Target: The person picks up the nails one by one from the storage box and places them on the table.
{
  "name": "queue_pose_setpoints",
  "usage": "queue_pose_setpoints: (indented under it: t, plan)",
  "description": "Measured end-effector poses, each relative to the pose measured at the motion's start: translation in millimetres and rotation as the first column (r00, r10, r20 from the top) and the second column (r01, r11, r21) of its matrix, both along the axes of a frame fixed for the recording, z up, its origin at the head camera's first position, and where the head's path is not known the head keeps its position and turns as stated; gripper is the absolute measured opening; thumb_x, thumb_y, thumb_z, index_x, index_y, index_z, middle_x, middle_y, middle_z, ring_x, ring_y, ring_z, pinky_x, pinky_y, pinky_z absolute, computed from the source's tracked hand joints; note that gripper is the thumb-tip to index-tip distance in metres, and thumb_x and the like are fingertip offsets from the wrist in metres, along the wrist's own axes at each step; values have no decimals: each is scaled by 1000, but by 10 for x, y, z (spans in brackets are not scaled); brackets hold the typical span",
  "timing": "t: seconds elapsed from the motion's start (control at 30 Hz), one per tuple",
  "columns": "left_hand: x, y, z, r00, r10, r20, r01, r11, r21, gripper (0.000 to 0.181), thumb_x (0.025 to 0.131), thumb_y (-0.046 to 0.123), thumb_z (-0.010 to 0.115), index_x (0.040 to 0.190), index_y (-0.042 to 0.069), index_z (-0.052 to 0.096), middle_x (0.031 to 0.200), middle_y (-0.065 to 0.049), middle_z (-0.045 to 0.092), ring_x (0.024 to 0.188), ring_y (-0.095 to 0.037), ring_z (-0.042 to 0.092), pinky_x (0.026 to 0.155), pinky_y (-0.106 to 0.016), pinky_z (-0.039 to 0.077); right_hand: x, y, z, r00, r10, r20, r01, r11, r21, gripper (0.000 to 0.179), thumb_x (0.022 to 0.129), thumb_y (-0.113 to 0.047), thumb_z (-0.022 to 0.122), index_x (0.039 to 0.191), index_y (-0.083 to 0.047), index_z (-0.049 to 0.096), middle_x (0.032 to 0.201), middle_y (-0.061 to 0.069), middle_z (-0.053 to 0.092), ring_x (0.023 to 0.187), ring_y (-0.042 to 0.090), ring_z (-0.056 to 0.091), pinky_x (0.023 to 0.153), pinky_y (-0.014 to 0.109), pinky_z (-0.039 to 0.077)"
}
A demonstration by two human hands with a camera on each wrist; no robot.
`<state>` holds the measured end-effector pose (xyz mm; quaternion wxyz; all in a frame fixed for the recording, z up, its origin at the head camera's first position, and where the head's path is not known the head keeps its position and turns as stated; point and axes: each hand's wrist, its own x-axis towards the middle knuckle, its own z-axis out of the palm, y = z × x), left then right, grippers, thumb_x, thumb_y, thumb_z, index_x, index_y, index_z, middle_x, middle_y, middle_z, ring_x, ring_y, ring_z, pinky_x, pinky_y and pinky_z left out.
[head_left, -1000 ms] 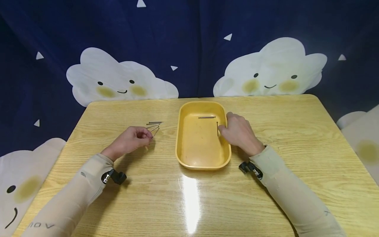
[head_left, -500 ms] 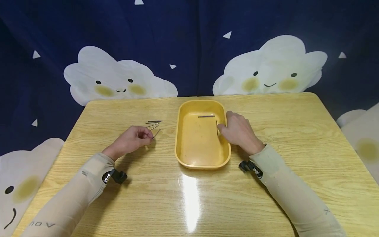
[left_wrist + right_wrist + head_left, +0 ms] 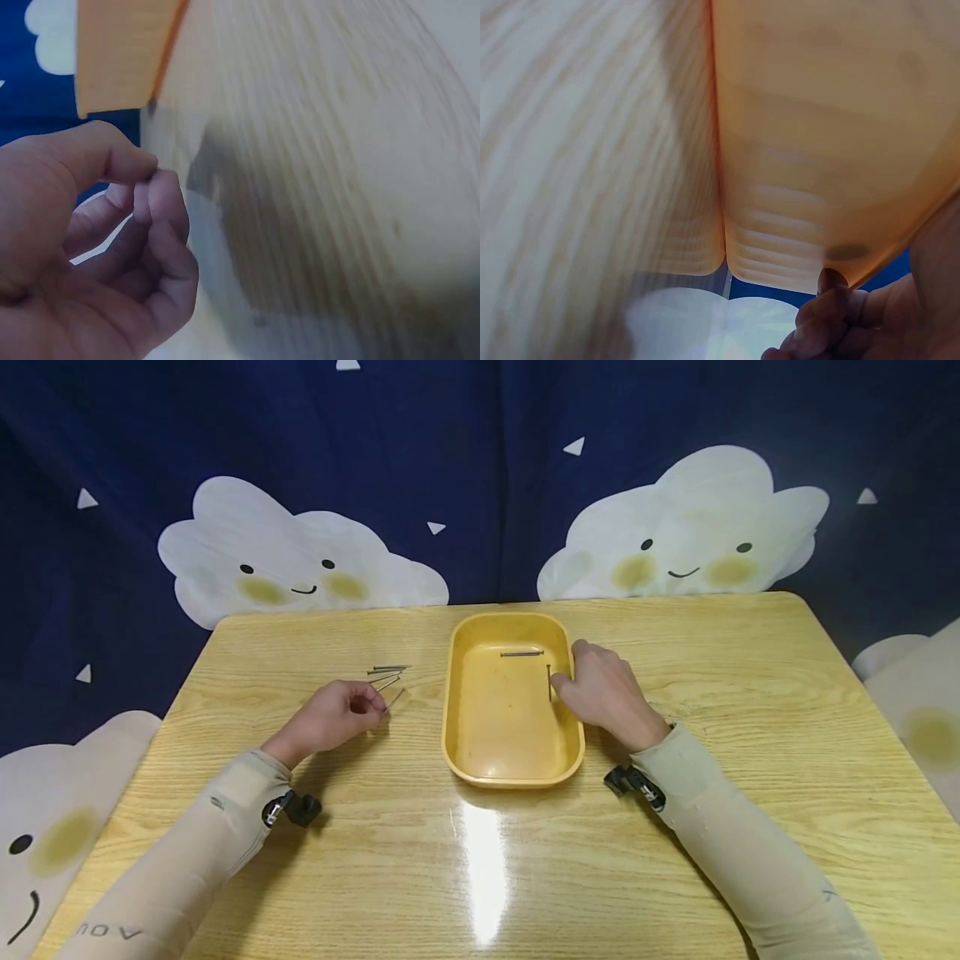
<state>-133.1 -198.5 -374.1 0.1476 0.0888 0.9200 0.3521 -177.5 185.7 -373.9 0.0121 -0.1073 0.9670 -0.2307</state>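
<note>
My left hand point(image 3: 337, 717) pinches a thin metal nail point(image 3: 396, 699) between thumb and fingertips, just over the wood table. Several more nails point(image 3: 388, 668) lie close together right behind those fingers. In the left wrist view, the thumb and index tips point(image 3: 166, 191) meet, and the nail cannot be made out. A yellow plastic tray point(image 3: 510, 781) stands at mid-table. My right hand point(image 3: 606, 693) grips its right rim, thumb inside and fingers outside. Inside the tray, a nail point(image 3: 549, 685) lies lengthwise by the thumb, and what looks like another nail point(image 3: 522, 653) lies crosswise near the far end.
The light wood table point(image 3: 360, 877) ends at a dark blue curtain point(image 3: 495, 485) printed with smiling clouds. A wrist camera point(image 3: 292, 808) sits on the left sleeve, and another wrist camera point(image 3: 636, 787) on the right sleeve.
The nail in my left hand has shifted slightly toward me, and its far tip now stands a little apart from the other nails. My right hand stays on the tray.
</note>
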Motion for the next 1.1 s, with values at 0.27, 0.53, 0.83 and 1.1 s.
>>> queue_pose_setpoints:
  t: [0.27, 0.53, 0.83, 1.1]
  plan:
    - [8, -1, -16, 993, -51, -103, 35, 987, -156, 8, 94, 10, 64, 97, 9, 71, 90, -6, 73, 80, -13, 61, 71, -26, 48, 2, -1, 6, 1000, 1, -6, -1, 1000, -1, 26, 94, -29, 55, 93, -3, 55, 80, 13, 56, 70, 30, 55, 58, 35, 41]
    - [-13, 13, -10, 985, -57, -163, 19, 974, -227, 7, 93, 9, 64, 94, 10, 71, 85, -5, 71, 74, -14, 57, 68, -27, 45, 7, -2, 7, 1000, -4, 15, 4, 1000, 2, 26, 95, -30, 54, 95, -3, 55, 82, 13, 57, 72, 31, 56, 59, 36, 41]
    - [-57, -14, -19, 979, -56, -195, -8, 950, -311, 8, 94, 9, 65, 98, 7, 71, 89, -9, 73, 77, -19, 62, 70, -32, 49, 5, -3, 7, 1000, -3, 12, 3, 1000, 0, 27, 95, -30, 55, 95, -3, 56, 82, 13, 58, 73, 31, 56, 60, 36, 42]
    - [-86, -53, -31, 970, -72, -231, -8, 945, -327, 11, 92, 7, 66, 101, 3, 71, 93, -13, 74, 82, -23, 66, 77, -42, 55, 3, -6, 2, 1000, -5, 16, 5, 1000, -1, 27, 95, -30, 55, 96, -3, 56, 83, 14, 58, 74, 31, 57, 60, 36, 42]
